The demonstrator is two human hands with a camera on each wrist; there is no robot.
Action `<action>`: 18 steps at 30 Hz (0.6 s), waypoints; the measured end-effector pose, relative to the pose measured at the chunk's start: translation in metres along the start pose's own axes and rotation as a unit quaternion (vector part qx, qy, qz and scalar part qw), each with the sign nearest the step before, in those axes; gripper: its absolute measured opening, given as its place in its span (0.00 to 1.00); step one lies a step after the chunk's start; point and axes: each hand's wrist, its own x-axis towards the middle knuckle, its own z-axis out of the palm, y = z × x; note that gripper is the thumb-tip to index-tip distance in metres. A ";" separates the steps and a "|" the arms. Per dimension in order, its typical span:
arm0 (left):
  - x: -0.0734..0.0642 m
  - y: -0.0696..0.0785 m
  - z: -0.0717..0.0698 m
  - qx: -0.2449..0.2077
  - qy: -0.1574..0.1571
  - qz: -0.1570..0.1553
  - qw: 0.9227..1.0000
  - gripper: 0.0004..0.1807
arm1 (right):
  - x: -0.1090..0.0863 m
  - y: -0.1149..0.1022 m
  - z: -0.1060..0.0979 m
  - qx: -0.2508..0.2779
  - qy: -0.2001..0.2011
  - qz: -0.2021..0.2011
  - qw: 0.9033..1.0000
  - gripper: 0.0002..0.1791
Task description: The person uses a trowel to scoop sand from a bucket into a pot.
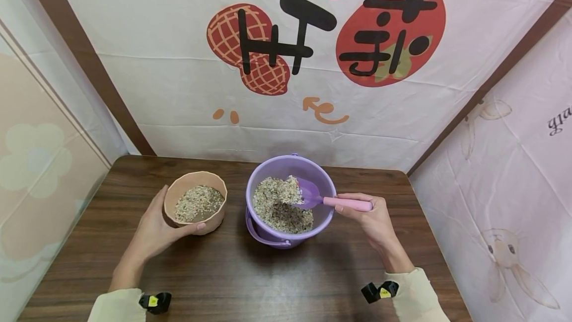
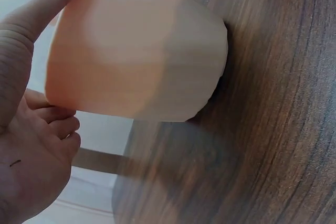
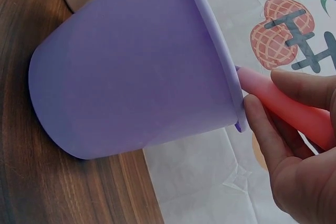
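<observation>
A purple bucket (image 1: 291, 164) with pale, gravel-like grains (image 1: 286, 220) inside stands at the middle of the table. My right hand (image 1: 373, 217) grips the pink handle of a small shovel (image 1: 346, 203); its purple blade, heaped with grains, is inside the bucket's mouth. In the right wrist view the thumb and fingers pinch the handle (image 3: 294, 106) by the bucket's rim. To the left, my left hand (image 1: 156, 230) holds a peach-coloured pot (image 1: 214, 223) by its side, thumb at the near rim. Similar grains cover part of the pot's floor. The left wrist view shows the pot's outer wall (image 2: 136, 51).
The brown wood-grain table (image 1: 286, 292) runs up to a printed white cloth (image 1: 178, 103) at the back. More printed cloth (image 1: 469, 202) hangs at the right and another panel (image 1: 44, 188) at the left. The bucket's handle (image 1: 263, 237) hangs down its near side.
</observation>
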 end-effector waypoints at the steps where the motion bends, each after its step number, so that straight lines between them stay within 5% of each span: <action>1: 0.000 -0.001 0.001 -0.001 0.001 -0.001 1.000 0.76 | 0.000 0.000 0.000 0.000 0.003 0.002 1.000 0.21; 18: 0.000 -0.005 0.004 -0.029 0.016 -0.005 0.999 0.74 | 0.001 -0.013 0.004 0.001 0.007 0.012 1.000 0.23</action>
